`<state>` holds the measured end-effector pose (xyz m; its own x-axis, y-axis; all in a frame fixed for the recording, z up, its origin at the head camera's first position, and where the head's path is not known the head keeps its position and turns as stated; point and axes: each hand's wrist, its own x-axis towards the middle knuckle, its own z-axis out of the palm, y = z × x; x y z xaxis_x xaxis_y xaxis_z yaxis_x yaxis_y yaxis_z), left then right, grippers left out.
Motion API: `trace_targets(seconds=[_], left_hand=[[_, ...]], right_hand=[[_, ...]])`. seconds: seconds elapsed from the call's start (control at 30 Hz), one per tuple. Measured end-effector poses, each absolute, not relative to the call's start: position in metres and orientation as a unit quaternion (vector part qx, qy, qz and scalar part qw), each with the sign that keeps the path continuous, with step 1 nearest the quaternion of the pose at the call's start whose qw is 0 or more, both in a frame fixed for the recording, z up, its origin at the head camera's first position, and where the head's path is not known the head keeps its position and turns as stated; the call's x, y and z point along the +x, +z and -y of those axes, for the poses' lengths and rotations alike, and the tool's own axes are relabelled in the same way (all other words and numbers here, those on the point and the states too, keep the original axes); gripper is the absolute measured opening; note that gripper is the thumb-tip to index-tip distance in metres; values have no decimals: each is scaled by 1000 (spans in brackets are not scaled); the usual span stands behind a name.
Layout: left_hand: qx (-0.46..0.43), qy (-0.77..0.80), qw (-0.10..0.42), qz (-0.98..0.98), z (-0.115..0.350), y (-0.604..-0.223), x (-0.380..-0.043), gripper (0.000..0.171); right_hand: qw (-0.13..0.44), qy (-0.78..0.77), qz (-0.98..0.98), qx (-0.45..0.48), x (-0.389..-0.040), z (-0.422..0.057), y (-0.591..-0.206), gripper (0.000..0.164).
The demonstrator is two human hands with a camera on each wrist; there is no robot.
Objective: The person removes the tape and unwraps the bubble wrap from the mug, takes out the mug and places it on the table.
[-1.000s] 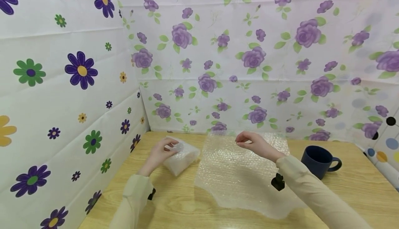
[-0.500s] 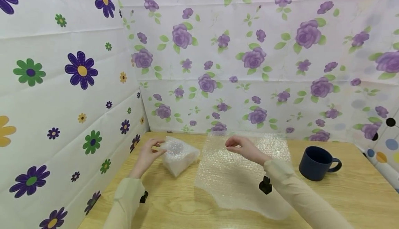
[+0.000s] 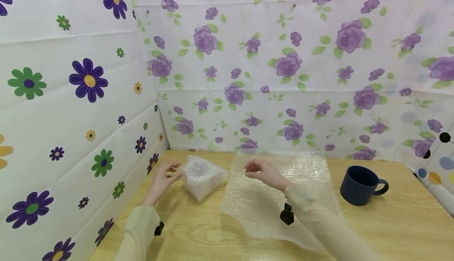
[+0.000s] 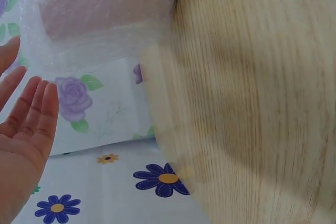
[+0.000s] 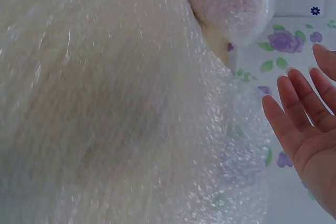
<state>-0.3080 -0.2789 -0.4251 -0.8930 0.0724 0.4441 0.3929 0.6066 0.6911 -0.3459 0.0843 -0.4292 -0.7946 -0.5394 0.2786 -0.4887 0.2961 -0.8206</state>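
A bundle in bubble wrap (image 3: 205, 179) sits on the left part of the wooden table; in the left wrist view a pinkish shape shows through its wrapping (image 4: 105, 14). Just left of it is my left hand (image 3: 161, 180), fingers loosely bent, fingertips close to the bundle's left side and nothing in the grasp. My right hand (image 3: 264, 173) hovers over a flat sheet of bubble wrap (image 3: 269, 209), its fingers relaxed and holding nothing. In the right wrist view the right hand (image 5: 310, 124) has its fingers apart beside the sheet's edge.
A dark blue mug (image 3: 359, 186) stands right of the sheet, handle pointing right. The wooden table (image 3: 198, 233) meets a rose-patterned curtain (image 3: 283, 75) at the back and a daisy-patterned one (image 3: 71, 127) at the left. The sheet's front edge is ragged.
My left hand has drawn back leftward from the bundle, which it overlapped before. My right hand has moved left over the sheet. Bundle, sheet and mug stay in place.
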Motion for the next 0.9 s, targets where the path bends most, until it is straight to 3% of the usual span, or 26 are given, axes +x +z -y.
trace_targets(seconds=[0.2,0.43,0.9], left_hand=[[-125,-434,204,869,282,-428,-308,36],[-119,-471,181,855,288,-439,-309,42],[-132,-535,138,823,295,-448,-313,52]], right_hand=[[26,-517,-799,-305,-347,-66,-441,31],[53,-530,-803,-269,-348,-48,-451,43],[29,-548,-797,-253,-351,-27,-466,48]])
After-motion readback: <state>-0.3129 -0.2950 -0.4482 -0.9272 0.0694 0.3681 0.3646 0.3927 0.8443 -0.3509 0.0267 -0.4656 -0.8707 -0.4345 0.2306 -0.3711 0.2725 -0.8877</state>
